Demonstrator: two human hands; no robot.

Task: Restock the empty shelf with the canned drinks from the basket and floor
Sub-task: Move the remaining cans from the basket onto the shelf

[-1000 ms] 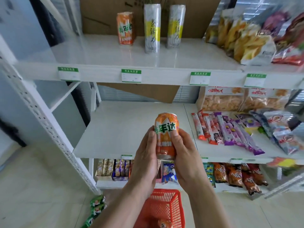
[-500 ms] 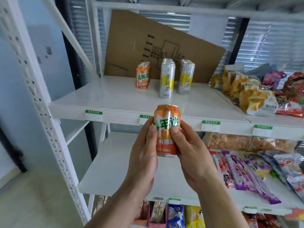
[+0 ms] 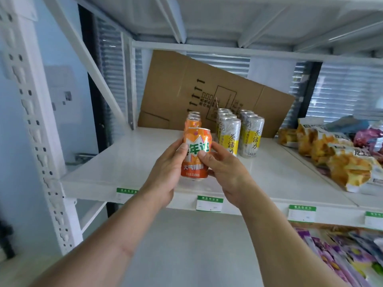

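The orange can [image 3: 195, 154] is held upright in both hands, in the air just in front of the edge of the white shelf [image 3: 107, 162]. The fingers of the left hand [image 3: 165, 172] and the right hand [image 3: 226, 170] are closed around its sides, with both thumbs pressed on the label. It looks like a full can, so I judge it stiff, a little heavy, and smooth enough to slip; holding it around the middle of the body, as now, seems the safest way.

Farther back on the shelf stands a row of orange cans [image 3: 193, 121], and beside it two rows of tall silver and yellow cans [image 3: 240, 133]. These stand near the way and could be knocked over. On the right lie snack bags [image 3: 342, 162]. Behind everything leans a flat cardboard sheet [image 3: 207, 94].
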